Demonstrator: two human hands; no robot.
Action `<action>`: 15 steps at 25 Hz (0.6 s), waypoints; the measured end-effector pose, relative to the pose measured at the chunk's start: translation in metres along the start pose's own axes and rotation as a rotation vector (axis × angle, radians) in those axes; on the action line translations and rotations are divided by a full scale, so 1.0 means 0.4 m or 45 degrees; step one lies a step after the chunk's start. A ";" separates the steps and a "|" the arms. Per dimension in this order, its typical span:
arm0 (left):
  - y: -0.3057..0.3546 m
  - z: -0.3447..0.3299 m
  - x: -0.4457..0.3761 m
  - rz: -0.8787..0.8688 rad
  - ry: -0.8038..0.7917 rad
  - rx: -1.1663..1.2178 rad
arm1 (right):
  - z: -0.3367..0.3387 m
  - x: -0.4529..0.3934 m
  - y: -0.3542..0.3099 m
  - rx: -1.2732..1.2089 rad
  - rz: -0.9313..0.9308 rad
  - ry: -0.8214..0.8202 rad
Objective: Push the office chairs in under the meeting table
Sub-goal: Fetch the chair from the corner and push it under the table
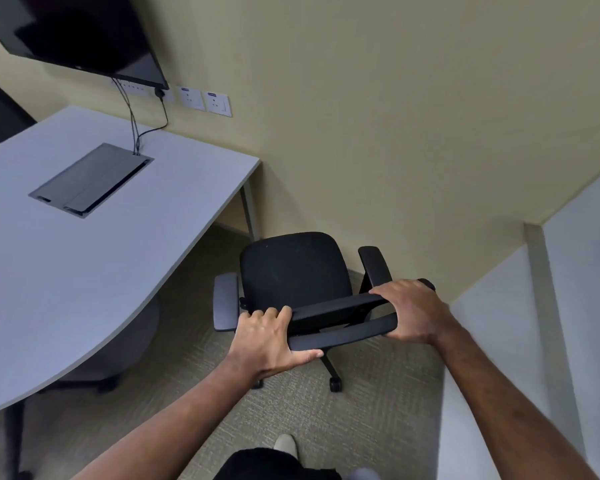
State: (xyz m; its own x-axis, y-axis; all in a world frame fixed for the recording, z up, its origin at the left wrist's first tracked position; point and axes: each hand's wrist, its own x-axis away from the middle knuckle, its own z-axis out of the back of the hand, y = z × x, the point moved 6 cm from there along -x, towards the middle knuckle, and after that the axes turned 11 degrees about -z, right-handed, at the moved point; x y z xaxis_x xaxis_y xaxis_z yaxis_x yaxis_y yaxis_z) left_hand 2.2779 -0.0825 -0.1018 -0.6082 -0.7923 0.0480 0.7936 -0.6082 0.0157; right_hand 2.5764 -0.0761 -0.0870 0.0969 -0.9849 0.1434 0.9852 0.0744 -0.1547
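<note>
A black office chair [293,271] with two armrests stands on the carpet right of the grey meeting table [66,271], seat facing the far wall. My left hand [269,337] grips the left end of the chair's backrest top. My right hand [407,311] grips its right end. The chair is outside the table's edge, near the table's far right corner. A second dark chair [132,344] sits mostly hidden under the table's curved edge.
A yellow wall [361,133] is just behind the chair, a white partition [534,341] to its right. A cable box [90,180] is set in the tabletop, with cables up to a wall screen [77,32]. A table leg [248,209] stands near the corner.
</note>
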 end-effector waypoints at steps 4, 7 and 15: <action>0.005 0.001 -0.051 0.145 0.002 0.009 | 0.014 -0.114 0.050 0.007 0.163 0.019; 0.018 0.002 -0.093 0.264 0.003 0.023 | 0.029 -0.204 0.084 0.033 0.280 0.014; 0.054 0.027 -0.190 0.580 -0.008 0.035 | 0.079 -0.425 0.116 0.067 0.608 -0.018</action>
State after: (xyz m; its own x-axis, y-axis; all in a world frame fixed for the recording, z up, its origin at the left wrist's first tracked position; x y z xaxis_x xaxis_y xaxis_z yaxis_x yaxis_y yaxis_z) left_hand 2.3416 -0.0351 -0.0943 -0.1969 -0.9784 0.0625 0.9804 -0.1961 0.0180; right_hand 2.6100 0.0997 -0.0875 0.5418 -0.8365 0.0815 0.8358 0.5261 -0.1569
